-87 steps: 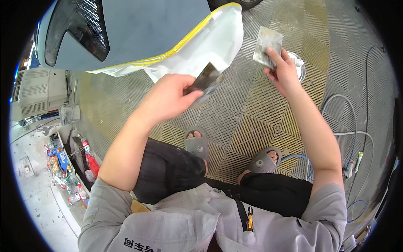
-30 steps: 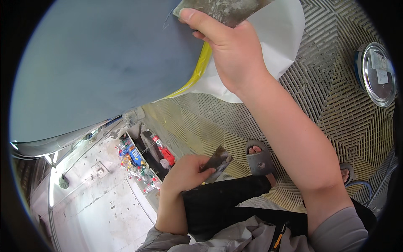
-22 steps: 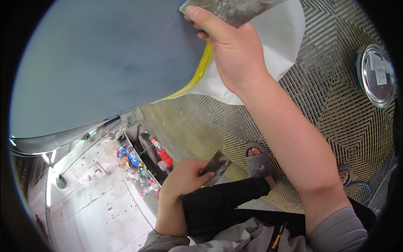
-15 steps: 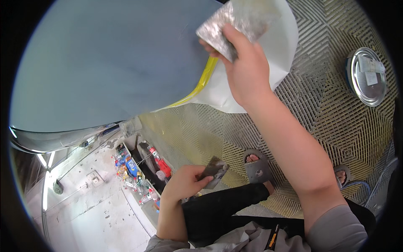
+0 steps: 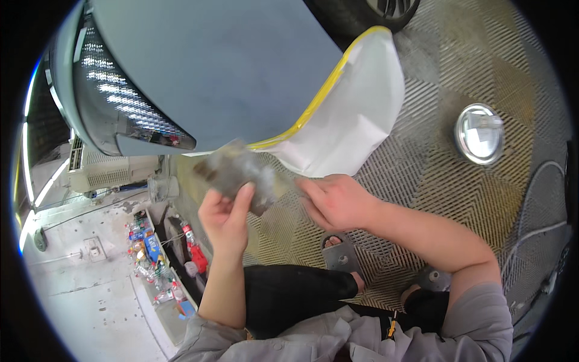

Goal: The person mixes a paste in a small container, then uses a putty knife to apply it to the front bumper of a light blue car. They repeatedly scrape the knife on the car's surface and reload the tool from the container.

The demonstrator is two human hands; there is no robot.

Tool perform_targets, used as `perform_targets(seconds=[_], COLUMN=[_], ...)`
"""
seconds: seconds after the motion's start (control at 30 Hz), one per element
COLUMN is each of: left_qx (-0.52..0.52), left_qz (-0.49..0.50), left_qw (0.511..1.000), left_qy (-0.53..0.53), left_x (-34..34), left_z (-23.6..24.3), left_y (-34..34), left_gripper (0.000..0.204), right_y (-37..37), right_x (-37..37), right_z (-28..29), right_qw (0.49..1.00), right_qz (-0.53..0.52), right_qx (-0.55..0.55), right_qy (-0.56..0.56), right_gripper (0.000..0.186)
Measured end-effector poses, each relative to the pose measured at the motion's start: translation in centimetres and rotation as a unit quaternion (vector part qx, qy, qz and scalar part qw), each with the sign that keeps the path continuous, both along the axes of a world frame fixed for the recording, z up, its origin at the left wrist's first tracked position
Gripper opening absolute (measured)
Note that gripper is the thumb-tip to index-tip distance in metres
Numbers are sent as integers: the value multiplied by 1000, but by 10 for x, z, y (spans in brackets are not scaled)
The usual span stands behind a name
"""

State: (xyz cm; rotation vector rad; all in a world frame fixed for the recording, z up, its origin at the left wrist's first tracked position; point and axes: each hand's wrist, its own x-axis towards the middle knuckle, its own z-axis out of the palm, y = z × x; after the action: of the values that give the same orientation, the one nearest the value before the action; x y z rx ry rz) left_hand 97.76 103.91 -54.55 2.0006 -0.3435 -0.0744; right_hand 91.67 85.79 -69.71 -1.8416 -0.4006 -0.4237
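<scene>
Head view: a thin, grey, smeared plate (image 5: 232, 172) is up in front of the person, seen against the slatted floor (image 5: 434, 202) and just overlapping the lower edge of a blue-grey car panel (image 5: 217, 72); blur hides whether it is one plate or two overlapping. The left hand (image 5: 226, 214) pinches its near edge, thumb laid on the upper face and fingers curled beneath, a grip that probably serves to leave most of the flat face free. The right hand (image 5: 341, 204) comes in from the other side, fingers pointing at the plate's right end; I cannot tell whether they touch it or grasp something thin of their own. Beyond the hands, yellow tape (image 5: 309, 113) follows the panel's edge and carries a white sheet (image 5: 356, 111) that drapes outward, presumably to shield what lies behind it. A dark glossy lamp (image 5: 114, 84) sits at the panel's left, a tyre (image 5: 395, 24) past its far end. To the right, a round tin (image 5: 479, 142) with a shiny top stands on the floor, perhaps kept clear of the feet yet near the right arm. A hose (image 5: 517, 226) curves farther right; bottles (image 5: 148, 262) lie heaped at left.
</scene>
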Motion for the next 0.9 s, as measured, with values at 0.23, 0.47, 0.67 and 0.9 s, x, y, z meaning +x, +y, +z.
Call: perform_targets(seconds=[0.23,0.47,0.67,0.9], left_qx=[-130,-279,-297,-216], left_qz=[-131,-212,-258,-202], left_qw=[964,842,811,932], left_qy=[190,411,434,209], left_x=[4,8,8,4], left_z=[-18,-49,-47,-45], left_y=[-88,-136,-136,-124], left_gripper=[24,25,24,21], right_y=[-115,-188,-168,-141], right_x=[-67,-95,-50,-65], right_z=[39,51,50,53], right_qw=[950,874,834,903], right_qz=[-116,7,-42,-183], right_qx=[-212,375,449,188], right_qy=[199,309,319,340], right_gripper=[30,35,34,27])
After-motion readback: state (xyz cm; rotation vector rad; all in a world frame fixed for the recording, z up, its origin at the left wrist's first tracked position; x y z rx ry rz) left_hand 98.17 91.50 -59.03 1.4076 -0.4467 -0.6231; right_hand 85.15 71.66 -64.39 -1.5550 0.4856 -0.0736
